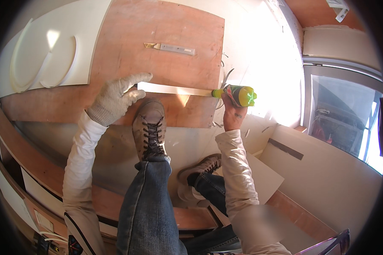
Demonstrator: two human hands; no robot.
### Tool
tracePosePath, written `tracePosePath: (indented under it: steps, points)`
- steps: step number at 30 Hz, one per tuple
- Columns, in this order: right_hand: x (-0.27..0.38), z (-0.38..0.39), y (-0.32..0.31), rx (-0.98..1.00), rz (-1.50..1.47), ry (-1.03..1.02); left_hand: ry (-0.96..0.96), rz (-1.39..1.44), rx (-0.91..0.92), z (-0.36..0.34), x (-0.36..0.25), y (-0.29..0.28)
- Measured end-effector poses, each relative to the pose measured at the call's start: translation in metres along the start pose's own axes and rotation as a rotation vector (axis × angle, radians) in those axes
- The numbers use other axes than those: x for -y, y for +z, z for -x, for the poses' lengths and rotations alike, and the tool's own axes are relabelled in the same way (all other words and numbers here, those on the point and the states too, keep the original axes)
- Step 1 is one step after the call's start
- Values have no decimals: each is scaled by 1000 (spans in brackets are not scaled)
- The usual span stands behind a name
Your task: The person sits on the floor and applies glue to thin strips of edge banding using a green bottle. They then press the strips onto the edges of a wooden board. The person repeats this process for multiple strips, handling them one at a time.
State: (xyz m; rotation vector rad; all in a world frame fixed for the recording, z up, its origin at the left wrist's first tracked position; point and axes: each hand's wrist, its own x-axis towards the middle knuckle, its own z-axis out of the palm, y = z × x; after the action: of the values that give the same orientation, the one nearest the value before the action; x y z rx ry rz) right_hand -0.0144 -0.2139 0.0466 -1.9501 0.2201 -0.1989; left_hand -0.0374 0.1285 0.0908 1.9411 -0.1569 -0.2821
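Observation:
My left hand [110, 100], in a cream knitted glove, has thumb and index spread around the near end of a white strip [161, 88]; whether it touches the strip I cannot tell. The strip stretches across a reddish plywood board [157, 21] to a plastic bottle [238, 95] with yellow-green liquid and a dark label. My bare right hand [231, 112] grips that bottle, which lies sideways, neck pointing left along the strip. A utility knife [172, 48] rests on the board above them. My booted foot [149, 123] is just below the strip.
A white sheet [51, 25] with curled strips [72, 59] is at upper left, with dark offcuts [227, 76] beside the board. Wooden panels [30, 161] line the lower left. A pale panel [319, 178] and a glazed door [344, 119] stand at right. My other boot [200, 168] is lower down.

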Motion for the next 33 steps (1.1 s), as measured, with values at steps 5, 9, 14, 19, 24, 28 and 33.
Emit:
tracePosePath:
  steps: [5, 9, 14, 19, 24, 28, 33]
  points:
    - [8, 1, 2, 2, 17, 15, -13, 68, -17, 2, -1, 8]
    - [7, 2, 2, 9, 37, 13, -44, 94, -18, 2, -3, 12]
    - [9, 6, 6, 55, 66, 15, -27, 119, -14, 3, -3, 17]
    - [0, 1, 5, 8, 81, -58, -63, 119, 15, 5, -2, 17]
    - [-6, -14, -5, -143, -256, 169, -125, 120, -4, 6, -1, 13]
    - [-34, -30, -35, -276, -717, 498, -82, 139, -57, 6, 5, 17]
    - [-64, -37, -58, -587, -1106, 813, 18, 141, -102, 6, 13, 25]
